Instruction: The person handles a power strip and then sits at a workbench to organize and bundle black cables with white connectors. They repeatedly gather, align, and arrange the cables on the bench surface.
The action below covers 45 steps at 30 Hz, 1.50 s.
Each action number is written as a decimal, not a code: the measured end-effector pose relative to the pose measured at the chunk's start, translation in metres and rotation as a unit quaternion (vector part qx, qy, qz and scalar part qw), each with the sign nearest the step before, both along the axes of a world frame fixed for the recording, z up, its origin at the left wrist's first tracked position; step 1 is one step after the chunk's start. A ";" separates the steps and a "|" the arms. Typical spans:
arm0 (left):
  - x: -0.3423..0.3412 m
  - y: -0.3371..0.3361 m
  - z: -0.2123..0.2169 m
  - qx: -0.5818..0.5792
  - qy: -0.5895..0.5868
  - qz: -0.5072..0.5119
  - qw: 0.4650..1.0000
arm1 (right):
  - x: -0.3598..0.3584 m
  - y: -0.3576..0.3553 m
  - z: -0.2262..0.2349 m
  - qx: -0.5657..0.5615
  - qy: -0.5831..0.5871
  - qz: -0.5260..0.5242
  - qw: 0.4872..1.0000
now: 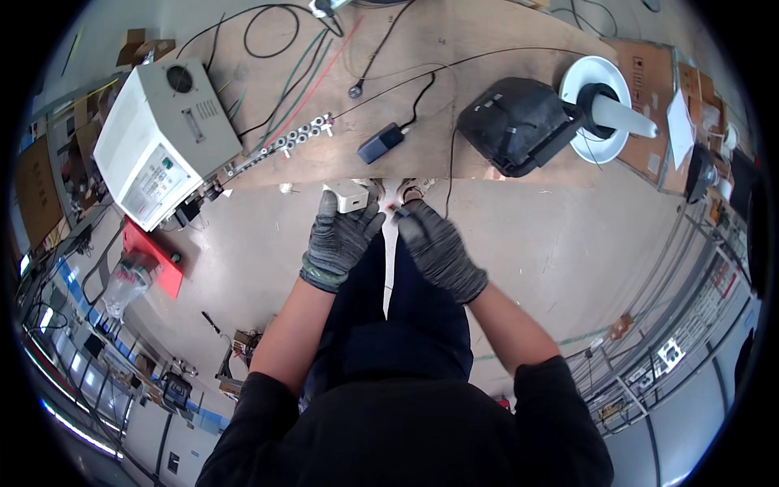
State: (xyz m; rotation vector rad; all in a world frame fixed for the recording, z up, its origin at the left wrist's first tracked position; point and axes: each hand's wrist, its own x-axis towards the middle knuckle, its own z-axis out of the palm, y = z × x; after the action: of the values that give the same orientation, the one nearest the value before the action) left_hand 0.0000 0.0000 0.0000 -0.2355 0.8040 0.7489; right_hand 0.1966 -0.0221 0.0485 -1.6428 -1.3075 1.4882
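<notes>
I see my gloved left hand (339, 239) closed around a small white block (347, 196) just under the wooden worktop (422, 89) edge. My right hand (438, 247) pinches a thin wire end (395, 209) beside it. I judge we're mid-connection; next calls for lining the wire up with the block precisely, keeping both steady.

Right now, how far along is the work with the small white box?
Done: nothing visibly finished. In hand: gloved left hand holds the small white plastic box; gloved right hand pinches a thin black cable end beside it, apparently not yet joined. Left: dark blue adapter block lies untouched on the plywood bench.
</notes>
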 end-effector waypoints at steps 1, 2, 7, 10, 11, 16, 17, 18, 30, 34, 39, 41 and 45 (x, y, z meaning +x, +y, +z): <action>0.008 0.001 0.001 0.009 -0.026 0.017 0.999 | -0.008 -0.003 0.003 -0.042 0.010 0.024 0.999; 0.016 0.003 0.002 0.008 -0.023 0.034 0.999 | -0.014 -0.008 0.001 -0.039 -0.037 0.030 0.998; -0.009 0.011 0.014 -0.043 0.021 0.044 0.998 | -0.061 0.010 -0.005 0.078 -0.159 0.032 0.984; -0.013 0.012 0.009 -0.063 0.032 0.034 0.997 | -0.060 0.021 -0.007 0.138 -0.228 0.046 0.963; -0.013 0.011 0.005 -0.070 0.048 0.023 0.996 | -0.059 0.024 -0.009 0.133 -0.246 0.073 0.957; -0.019 0.005 -0.012 -0.112 0.140 -0.014 0.984 | -0.057 0.031 -0.016 0.097 -0.310 0.167 0.931; -0.020 0.002 -0.017 -0.106 0.152 -0.020 0.982 | -0.058 0.032 -0.018 0.093 -0.316 0.181 0.926; -0.019 0.005 -0.016 -0.100 0.163 -0.026 0.981 | -0.058 0.033 -0.023 0.104 -0.322 0.186 0.923; -0.021 0.025 -0.015 -0.060 0.122 -0.030 0.990 | -0.061 0.048 -0.026 0.099 -0.300 0.176 0.932; -0.021 0.030 -0.006 -0.031 0.090 -0.004 0.995 | -0.058 0.052 -0.015 0.093 -0.244 0.116 0.958; -0.027 0.031 -0.007 -0.077 0.099 0.040 0.991 | -0.054 0.048 -0.011 0.091 -0.241 0.087 0.962; -0.028 0.030 -0.004 -0.050 0.093 0.026 0.994 | -0.050 0.044 -0.020 0.046 -0.159 0.059 0.984; -0.021 0.026 -0.001 0.014 0.022 0.032 0.999 | -0.053 0.049 -0.017 -0.228 0.066 0.003 0.971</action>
State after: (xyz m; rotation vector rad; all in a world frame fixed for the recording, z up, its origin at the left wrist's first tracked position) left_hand -0.0212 0.0258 -0.0015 -0.2204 0.8297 0.8278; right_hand 0.1432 0.0270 0.0319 -1.7707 -0.9421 1.9731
